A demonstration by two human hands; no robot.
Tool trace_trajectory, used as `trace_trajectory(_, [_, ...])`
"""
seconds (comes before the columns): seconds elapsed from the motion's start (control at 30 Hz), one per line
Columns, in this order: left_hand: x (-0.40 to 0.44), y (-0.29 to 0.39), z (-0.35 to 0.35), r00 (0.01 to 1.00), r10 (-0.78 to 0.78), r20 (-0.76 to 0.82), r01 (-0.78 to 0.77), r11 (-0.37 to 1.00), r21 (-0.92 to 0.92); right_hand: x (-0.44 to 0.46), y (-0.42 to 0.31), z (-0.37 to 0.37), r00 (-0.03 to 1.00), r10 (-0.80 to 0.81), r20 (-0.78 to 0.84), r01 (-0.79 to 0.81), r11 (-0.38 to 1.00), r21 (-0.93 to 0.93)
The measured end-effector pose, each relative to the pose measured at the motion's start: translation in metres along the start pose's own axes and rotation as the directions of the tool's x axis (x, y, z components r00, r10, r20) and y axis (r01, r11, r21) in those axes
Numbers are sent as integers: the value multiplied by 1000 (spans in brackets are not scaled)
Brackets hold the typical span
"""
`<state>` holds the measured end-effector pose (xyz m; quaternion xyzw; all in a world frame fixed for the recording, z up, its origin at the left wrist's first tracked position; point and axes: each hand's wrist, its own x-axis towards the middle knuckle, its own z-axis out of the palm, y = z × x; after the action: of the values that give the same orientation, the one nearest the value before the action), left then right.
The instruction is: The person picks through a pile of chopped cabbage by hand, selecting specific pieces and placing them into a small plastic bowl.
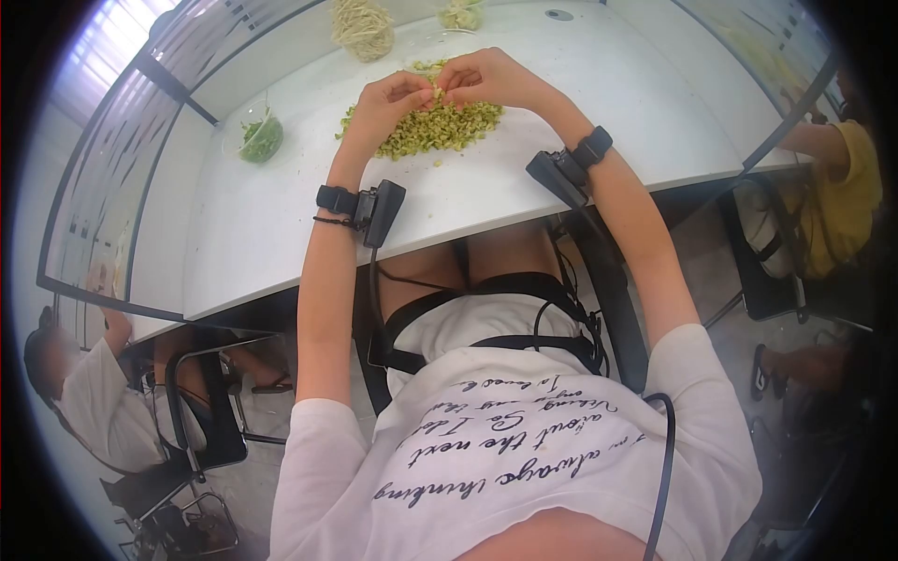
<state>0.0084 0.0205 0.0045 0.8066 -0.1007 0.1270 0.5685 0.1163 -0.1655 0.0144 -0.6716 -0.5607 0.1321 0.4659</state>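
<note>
A loose pile of small green and yellow pieces (435, 131) lies on the white table (599, 112). Over its upper part, my left hand (398, 103) and my right hand (482, 77) meet with their fingertips close together. Both hands have thumb and fingers pinched. Whatever is between the fingertips is too small to name. Left of the pile is a clear bowl (253, 133) with chopped green bits in it. Behind the hands sit a pale, strand-like bundle (363, 30) and a clear container (460, 14) with pale green contents.
Framed partitions (103, 187) stand at both table sides. A person in white (103, 402) sits at the lower left and another in yellow (847, 187) at the right. Chairs are beside them. A round grommet (559, 15) is near the table's back edge.
</note>
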Motion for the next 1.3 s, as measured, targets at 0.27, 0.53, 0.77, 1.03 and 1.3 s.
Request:
trace_trajectory(0.27, [1,1,0,1000,-6,9,6,1000,-10,0,2,4,996,-79,-47,78,997,-17])
trace_trajectory(0.53, [-1,3,-1,998,-23,50,22,999,28,0,0,2,997,-68,-32,66,997,-39])
trace_trajectory(0.77, [-3,7,0,997,-60,44,56,996,70,1,2,2,992,-103,-71,99,993,-60])
trace_trajectory(1.03, [-3,3,0,998,-47,32,44,995,91,0,1,2,994,-92,-53,88,993,-82])
trace_trajectory(1.3, [-4,4,2,998,-52,44,46,991,129,-1,-6,2,999,28,-25,-31,992,-123])
